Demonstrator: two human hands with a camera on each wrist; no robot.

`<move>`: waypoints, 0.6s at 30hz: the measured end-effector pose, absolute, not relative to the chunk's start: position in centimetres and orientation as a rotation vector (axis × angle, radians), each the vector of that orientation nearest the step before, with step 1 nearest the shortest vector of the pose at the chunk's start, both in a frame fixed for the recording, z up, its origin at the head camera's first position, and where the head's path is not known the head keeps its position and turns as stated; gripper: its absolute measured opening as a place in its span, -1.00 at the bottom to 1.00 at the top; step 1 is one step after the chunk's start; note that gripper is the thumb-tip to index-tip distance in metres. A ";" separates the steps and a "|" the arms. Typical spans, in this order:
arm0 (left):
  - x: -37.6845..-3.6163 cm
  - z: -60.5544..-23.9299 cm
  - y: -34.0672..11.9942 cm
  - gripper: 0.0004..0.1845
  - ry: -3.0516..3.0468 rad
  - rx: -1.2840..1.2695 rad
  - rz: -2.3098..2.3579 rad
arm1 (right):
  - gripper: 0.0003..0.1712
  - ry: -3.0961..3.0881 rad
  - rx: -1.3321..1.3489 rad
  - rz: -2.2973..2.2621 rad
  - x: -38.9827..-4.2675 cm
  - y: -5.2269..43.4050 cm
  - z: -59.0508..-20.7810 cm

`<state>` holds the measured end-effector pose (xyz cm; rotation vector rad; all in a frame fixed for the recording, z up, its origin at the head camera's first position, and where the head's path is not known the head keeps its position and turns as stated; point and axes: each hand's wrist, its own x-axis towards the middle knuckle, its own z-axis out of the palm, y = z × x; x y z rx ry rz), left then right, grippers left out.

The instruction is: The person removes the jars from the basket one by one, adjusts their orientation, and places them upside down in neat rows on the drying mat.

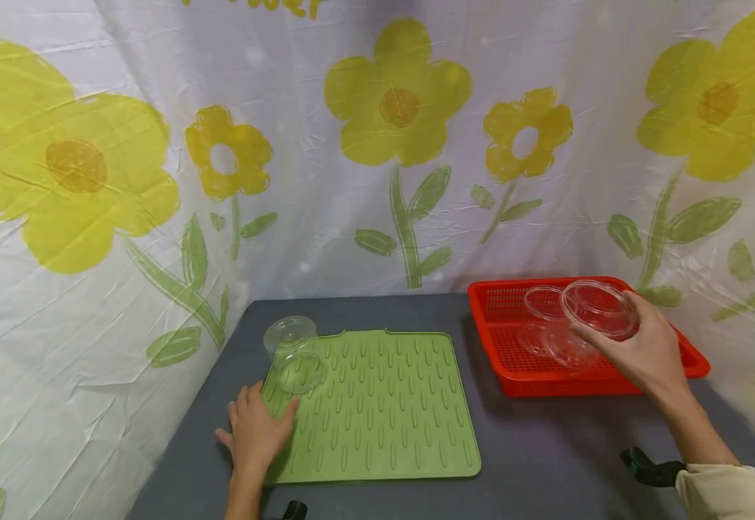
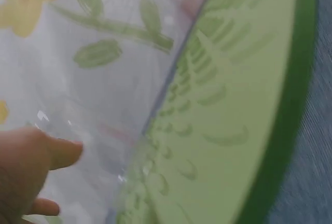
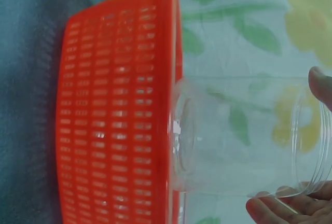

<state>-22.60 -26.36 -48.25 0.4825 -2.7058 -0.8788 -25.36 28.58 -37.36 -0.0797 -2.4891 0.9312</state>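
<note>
Soft, diffuse light with faint shadows on the grey table [image 1: 527,455], left wrist view blurry.

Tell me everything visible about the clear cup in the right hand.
The cup is clear and colourless, apparently plastic, with round sides and a ridged rim. The right hand grips it near that rim, which faces up. Roughly upright, it rises above the rim of the red basket; whether its base touches anything is unclear.

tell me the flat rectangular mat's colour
The flat rectangular mat is light green, clearest in the head view.
</note>
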 end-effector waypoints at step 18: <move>-24.4 -43.5 -20.1 -0.62 -2.113 -0.078 -0.880 | 0.21 -2.462 0.051 0.967 -25.9 25.4 -36.3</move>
